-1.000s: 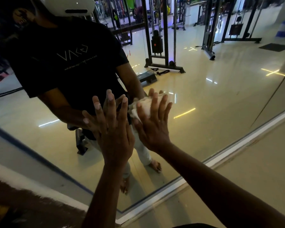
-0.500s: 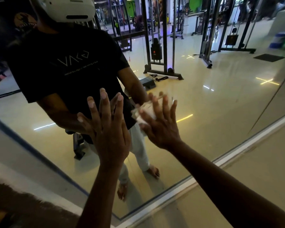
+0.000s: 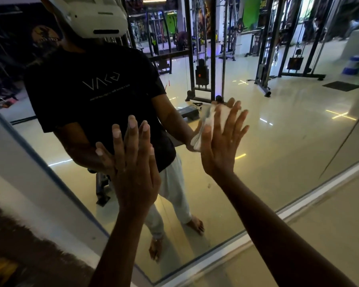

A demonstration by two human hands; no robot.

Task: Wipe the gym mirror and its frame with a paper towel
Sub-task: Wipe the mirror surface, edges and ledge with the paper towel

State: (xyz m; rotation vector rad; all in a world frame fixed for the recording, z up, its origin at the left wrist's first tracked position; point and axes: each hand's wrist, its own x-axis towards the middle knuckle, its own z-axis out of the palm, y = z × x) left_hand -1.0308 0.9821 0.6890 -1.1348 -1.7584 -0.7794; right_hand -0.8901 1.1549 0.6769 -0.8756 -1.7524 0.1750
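Observation:
A large gym mirror [image 3: 278, 129] fills most of the view, edged by a pale frame [image 3: 220, 252] along its lower side. My right hand [image 3: 222, 146] lies flat on the glass with fingers spread, pressing a crumpled white paper towel [image 3: 212, 121] against it; the towel shows above and left of the palm. My left hand [image 3: 133, 166] rests flat on the glass to the left, fingers together, holding nothing. The reflection shows a person in a black T-shirt with a white headset.
A grey wall strip [image 3: 29, 183] runs along the mirror's left edge. Below the frame lies beige floor [image 3: 330, 235]. Reflected in the glass are cable machines [image 3: 203, 59], a step platform and a glossy floor.
My right hand has slid the paper towel to the right and slightly up across the glass. The left hand stays pressed on the mirror, and the two hands are now farther apart.

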